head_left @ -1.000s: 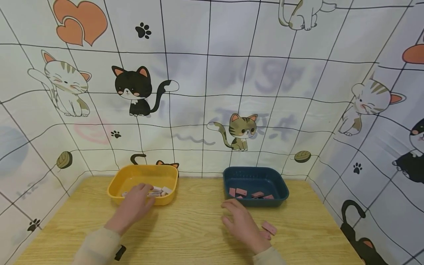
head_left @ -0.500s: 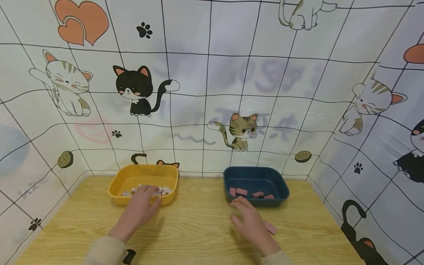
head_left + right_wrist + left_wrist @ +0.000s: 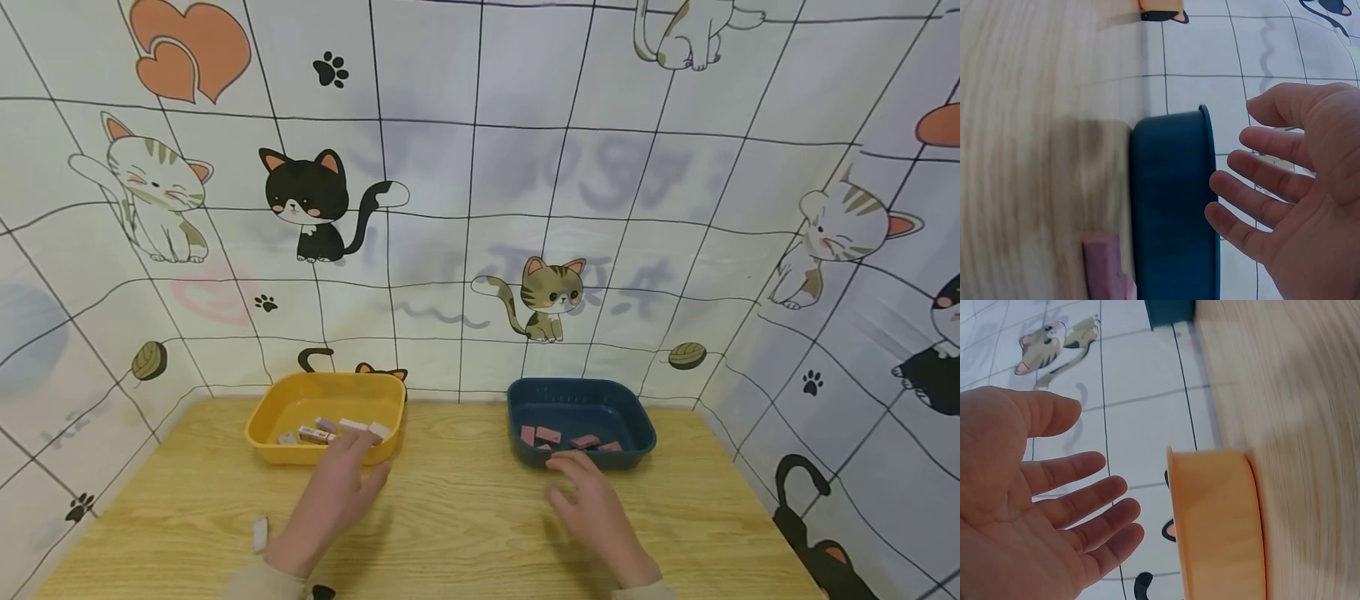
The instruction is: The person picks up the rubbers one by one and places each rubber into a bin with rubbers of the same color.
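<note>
My left hand (image 3: pixel 337 492) hovers at the front edge of the yellow basket (image 3: pixel 262 417), its fingers loosely spread and holding nothing. Inside that basket lie several small white and patterned blocks (image 3: pixel 317 435), partly hidden by the fingers. Over the near rim of the dark blue basket (image 3: pixel 577 400) is my right hand (image 3: pixel 596 508), also relaxed, with nothing in its grasp. Several pink blocks (image 3: pixel 585 441) lie in the blue basket. In the right wrist view a pink block (image 3: pixel 1102 262) lies on the table before the blue basket; the right hand hides that spot in the head view.
A single white block (image 3: pixel 260 535) lies on the wooden table (image 3: pixel 450 517), left of my left forearm. Behind the baskets rises a white wall cloth (image 3: pixel 427 250) printed with cats and grid lines, which also runs along both sides.
Both hands have drifted to the right and slightly back towards me. The white block on the left has come into view, while the loose pink blocks are now covered in the head view.
</note>
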Motion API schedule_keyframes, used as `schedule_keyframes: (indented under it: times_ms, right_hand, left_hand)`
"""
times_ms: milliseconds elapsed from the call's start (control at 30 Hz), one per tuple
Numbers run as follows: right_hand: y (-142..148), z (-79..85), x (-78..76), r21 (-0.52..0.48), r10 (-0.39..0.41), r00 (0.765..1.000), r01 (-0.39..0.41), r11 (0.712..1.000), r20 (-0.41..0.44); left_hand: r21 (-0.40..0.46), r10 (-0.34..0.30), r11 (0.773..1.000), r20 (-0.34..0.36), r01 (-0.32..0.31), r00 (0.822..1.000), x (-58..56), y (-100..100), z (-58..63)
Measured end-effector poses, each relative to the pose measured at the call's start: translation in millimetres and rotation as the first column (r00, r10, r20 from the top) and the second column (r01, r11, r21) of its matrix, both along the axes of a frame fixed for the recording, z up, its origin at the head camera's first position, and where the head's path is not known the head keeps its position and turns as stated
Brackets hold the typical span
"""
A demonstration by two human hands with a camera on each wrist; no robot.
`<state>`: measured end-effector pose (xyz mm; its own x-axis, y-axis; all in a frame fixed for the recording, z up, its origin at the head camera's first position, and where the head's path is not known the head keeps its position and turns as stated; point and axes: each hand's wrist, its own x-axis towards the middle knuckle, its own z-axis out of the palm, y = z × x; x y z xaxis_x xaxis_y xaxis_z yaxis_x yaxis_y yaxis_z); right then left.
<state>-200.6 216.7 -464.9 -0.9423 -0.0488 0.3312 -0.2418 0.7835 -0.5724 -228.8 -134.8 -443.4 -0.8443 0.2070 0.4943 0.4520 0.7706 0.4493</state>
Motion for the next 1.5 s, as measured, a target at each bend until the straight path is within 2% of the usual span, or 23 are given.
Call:
schedule_keyframes:
  times_ms: [267,400,500,700,800,933,1133,1333,1500]
  right_hand:
    - [15,3.6,1.4,0.029,-0.01,0.999,0.011,1.0,-0.05]
    - [20,5.7,1.3,0.041,-0.013,0.996,0.017,0.999,-0.086]
    - [25,7.8,1.9,0.051,-0.032,0.996,0.036,0.998,-0.082]
    - [36,10.0,2.5,0.081,-0.071,0.997,0.07,0.994,0.002]
    - [39,11.3,2.9,0.09,-0.094,0.994,0.088,0.992,0.057]
    - [42,12.8,3.5,0.091,-0.108,0.99,0.1,0.991,0.086]
    - [51,9.8,5.2,0.115,-0.117,0.984,0.102,0.988,0.135]
    - [63,3.4,7.6,0.141,-0.13,0.966,0.1,0.985,0.224]
    - [69,-0.8,9.3,0.159,-0.126,0.957,0.086,0.984,0.262]
  left_hand:
    - [0.0,-0.021,1.0,0.049,0.021,0.999,10.2,19,0.4]
    - [-0.008,-0.047,0.999,0.049,0.047,0.998,14.3,28,1.0]
    - [-0.019,-0.058,0.998,0.025,0.058,0.998,17.0,33,0.2]
    - [-0.008,-0.102,0.995,0.028,0.102,0.994,21.4,47,-3.9]
    - [-0.017,-0.143,0.989,0.025,0.144,0.989,22.4,55,-7.5]
    - [-0.038,-0.191,0.981,0.029,0.192,0.981,24.1,63,-11.6]
    - [-0.082,-0.233,0.967,0.098,0.241,0.968,29.8,71,-12.6]
    - [-0.1,-0.246,0.96,0.149,0.262,0.958,34.7,79,-12.2]
    - [-0.106,-0.255,0.952,0.249,0.288,0.934,34.5,86,-12.0]
